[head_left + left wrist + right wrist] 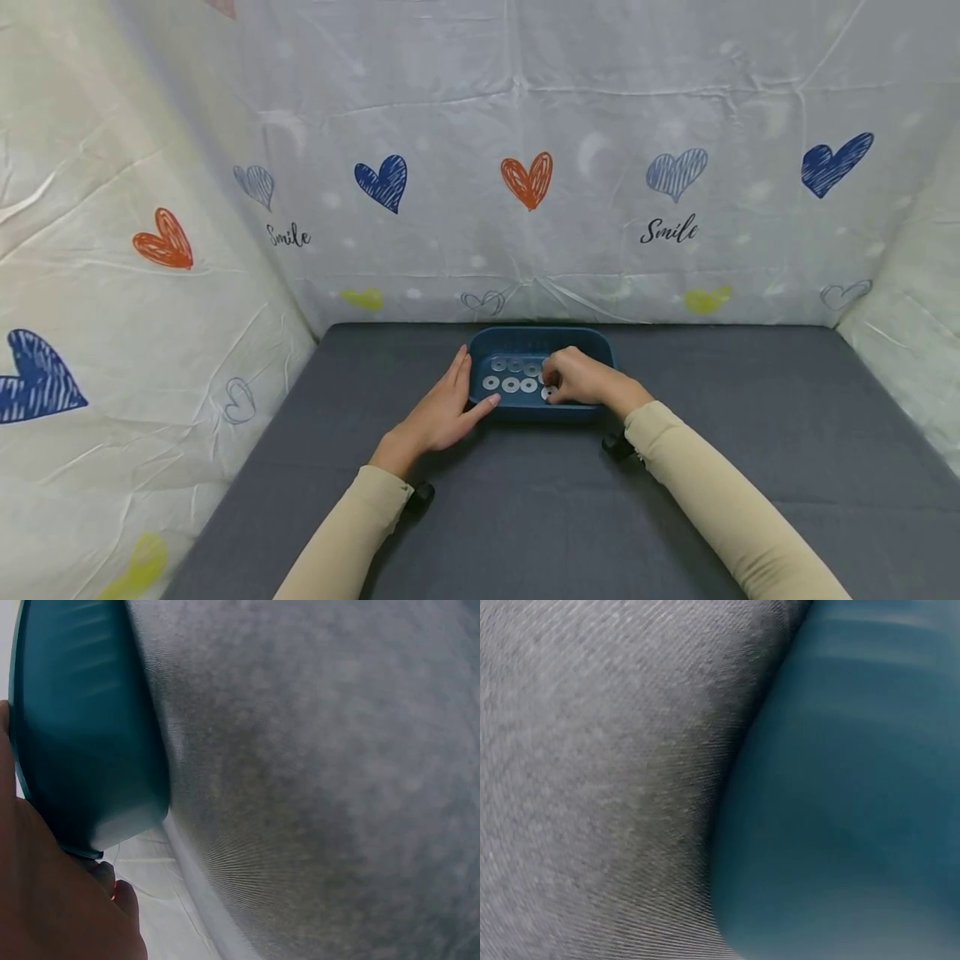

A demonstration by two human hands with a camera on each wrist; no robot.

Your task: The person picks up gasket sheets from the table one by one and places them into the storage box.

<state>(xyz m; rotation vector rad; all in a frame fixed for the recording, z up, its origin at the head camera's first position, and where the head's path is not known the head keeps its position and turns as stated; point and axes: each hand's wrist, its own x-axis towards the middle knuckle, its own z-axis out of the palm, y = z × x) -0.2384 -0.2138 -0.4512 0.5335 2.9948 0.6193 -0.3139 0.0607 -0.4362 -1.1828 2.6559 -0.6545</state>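
Observation:
A blue rectangular tray (540,412) stands at the far side of the table, with several flat metal washers (511,385) laid in two rows inside it. My left hand (442,412) rests against the tray's left end, fingers straight along the side and thumb at the front rim. In the left wrist view, that hand (60,900) is beside the tray's outer wall (82,727). My right hand (581,375) reaches over the right part of the tray, its bent fingers pinching a washer (548,392) low near the tray floor. The right wrist view shows only the tray's wall (840,802) and cloth.
Dark grey cloth (510,517) covers the table. Behind it hangs a pale curtain (450,250) printed with hearts, close to the tray's far side. More pale curtain (97,475) hangs at the left, and another at the right.

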